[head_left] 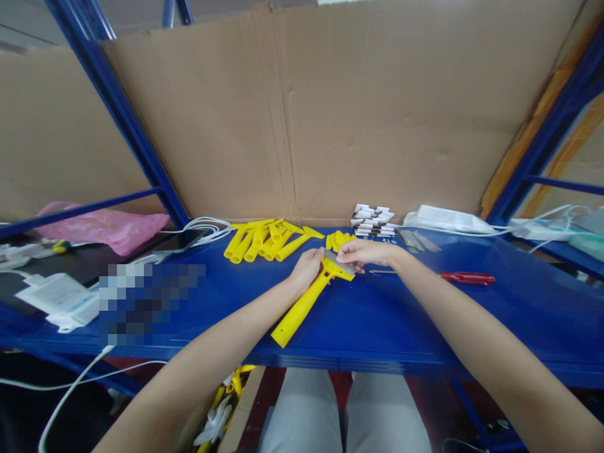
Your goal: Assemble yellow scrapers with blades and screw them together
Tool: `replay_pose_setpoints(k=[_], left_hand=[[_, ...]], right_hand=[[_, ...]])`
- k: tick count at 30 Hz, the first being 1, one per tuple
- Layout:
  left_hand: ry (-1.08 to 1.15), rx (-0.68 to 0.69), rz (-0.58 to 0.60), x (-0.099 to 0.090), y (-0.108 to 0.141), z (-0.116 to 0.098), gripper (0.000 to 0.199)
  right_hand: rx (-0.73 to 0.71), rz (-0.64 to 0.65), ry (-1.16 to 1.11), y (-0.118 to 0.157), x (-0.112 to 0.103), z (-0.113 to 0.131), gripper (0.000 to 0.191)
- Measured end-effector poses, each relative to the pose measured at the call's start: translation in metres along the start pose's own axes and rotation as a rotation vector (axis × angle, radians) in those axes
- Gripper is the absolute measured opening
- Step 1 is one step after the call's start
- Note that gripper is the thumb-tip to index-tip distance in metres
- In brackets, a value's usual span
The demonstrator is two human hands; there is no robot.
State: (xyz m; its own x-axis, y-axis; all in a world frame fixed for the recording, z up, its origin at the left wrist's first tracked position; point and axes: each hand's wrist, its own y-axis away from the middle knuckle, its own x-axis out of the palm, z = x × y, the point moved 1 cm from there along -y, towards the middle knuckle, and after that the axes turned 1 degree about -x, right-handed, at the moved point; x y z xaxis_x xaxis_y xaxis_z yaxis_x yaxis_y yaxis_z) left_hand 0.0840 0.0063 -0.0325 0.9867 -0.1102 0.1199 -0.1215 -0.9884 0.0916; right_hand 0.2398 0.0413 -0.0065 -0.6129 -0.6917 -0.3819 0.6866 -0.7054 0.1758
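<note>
Left hand (307, 267) wrapped around the neck of a yellow plastic scraper (302, 306), fingers closed on it just below the wide head. Right hand (365, 253) pinching a thin grey metal blade (340, 262) at the scraper's head, fingertips pressed together on the flat strip. Scraper lying slantwise on the blue shelf (387, 321), near the middle, its hollow tapering handle pointing back toward the near edge, smooth and glossy, squared at the open end.

Behind the hands, a loose pile of yellow handles (264, 239) of the same moulded plastic, tubular and tapered, heaped in a fan. Just right of it, a smaller clump of yellow parts (338, 239). Further right, a stack of small white packets (372, 220) with dark edges, then a few flat grey blades (418, 240) spread on the shelf. A red-handled screwdriver (465, 277) lying flat, well right of the hands, slim steel shaft pointing toward them.

Shelf surface painted metal, smooth and slightly shiny, framed by blue steel uprights (136, 138). Corrugated cardboard sheet (330, 113) as backdrop, creased and matte brown. Crumpled pink plastic bag (106, 225) off to the left, with white cables (201, 228) coiled beside it and a white box (59, 296) nearer the edge. White wrapped bundle (446, 219) at the back right.
</note>
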Motion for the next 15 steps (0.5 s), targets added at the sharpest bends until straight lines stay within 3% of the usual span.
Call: replay_pose_setpoints(k=[8,15], left_hand=[[0.021,0.018,-0.101,0.0006,-0.0016,-0.0001,0.036],[0.035,-0.012,-0.153,-0.0009,0.0016,-0.0067,0.033]], right_hand=[[-0.009,-0.028,0.121,-0.0034,-0.0002,0.0005,0.03],[0.032,-0.044,0.075,0.0025,0.0049,0.0057,0.029]])
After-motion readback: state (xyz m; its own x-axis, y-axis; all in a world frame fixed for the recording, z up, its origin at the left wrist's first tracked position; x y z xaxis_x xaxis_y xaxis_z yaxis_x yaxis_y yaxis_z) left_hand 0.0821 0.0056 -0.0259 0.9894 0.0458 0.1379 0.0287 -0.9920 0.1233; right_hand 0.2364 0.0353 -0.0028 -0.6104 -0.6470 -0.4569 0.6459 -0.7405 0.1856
